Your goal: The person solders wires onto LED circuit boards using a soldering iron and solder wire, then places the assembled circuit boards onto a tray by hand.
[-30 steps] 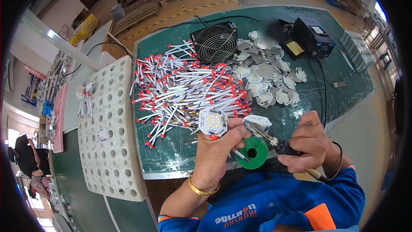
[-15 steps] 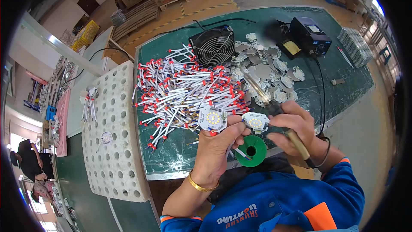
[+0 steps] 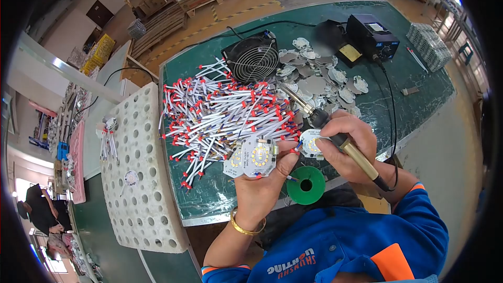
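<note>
My left hand (image 3: 262,194) is closed on LED circuit boards: one white board (image 3: 260,156) with a ring of yellow chips lies over a second board (image 3: 233,164), partly hidden. In my right hand (image 3: 352,136) is a soldering iron (image 3: 361,163), its metal tip pointing up and left. The right fingers also pinch the edge of another LED board (image 3: 310,144), close to the left fingertips. A short wire from the left hand reaches toward a green spool (image 3: 306,191) below. Beyond the hands lies a heap of white wires with red rings (image 3: 225,120).
A black fan (image 3: 255,57) stands behind the wires, beside a pile of loose boards (image 3: 317,81). The soldering station (image 3: 373,39) sits at the back right, its cable running to the iron. At left is a white foam block with holes (image 3: 141,178). A person (image 3: 44,207) is far left.
The boards in my left hand have fanned out, showing a second one at the left. My right fingers have closed on the other board's edge, and the iron has shifted slightly up and left.
</note>
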Demonstrator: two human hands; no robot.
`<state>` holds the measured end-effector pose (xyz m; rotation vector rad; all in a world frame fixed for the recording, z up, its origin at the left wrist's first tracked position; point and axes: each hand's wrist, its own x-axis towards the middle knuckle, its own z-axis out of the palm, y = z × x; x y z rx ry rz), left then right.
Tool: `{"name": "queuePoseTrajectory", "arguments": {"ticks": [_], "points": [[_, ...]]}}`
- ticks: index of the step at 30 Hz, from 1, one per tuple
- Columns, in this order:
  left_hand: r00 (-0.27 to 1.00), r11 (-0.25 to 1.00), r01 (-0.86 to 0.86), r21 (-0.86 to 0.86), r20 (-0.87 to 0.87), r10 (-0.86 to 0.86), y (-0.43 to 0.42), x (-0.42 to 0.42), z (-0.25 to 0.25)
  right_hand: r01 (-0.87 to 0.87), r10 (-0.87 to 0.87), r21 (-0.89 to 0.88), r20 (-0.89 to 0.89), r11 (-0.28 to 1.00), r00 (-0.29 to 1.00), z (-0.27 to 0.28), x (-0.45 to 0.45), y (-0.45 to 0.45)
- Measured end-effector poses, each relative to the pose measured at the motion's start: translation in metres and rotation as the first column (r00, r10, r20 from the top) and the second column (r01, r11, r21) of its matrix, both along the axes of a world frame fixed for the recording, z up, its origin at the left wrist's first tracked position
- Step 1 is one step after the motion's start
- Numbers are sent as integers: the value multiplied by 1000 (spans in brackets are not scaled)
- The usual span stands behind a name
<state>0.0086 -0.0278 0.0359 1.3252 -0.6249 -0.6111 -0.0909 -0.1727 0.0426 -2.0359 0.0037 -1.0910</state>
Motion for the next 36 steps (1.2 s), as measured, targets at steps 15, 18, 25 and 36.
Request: {"name": "queuePoseTrajectory", "arguments": {"ticks": [15,18,25,36], "points": [[906,936,351,11,-258,-336,0,39,-2,-185,181,93,51,978,982,-5,6,1],[889,914,407,14,-237,-392,-2,44,-6,-228,222,115,64,967,973,-6,8,6],[905,922,385,39,-212,-368,0,40,-10,-239,244,288,19,927,970,-19,5,10],[743,928,177,-327,-574,-343,17,39,-31,32,-37,237,21,971,999,-23,2,2]]}}
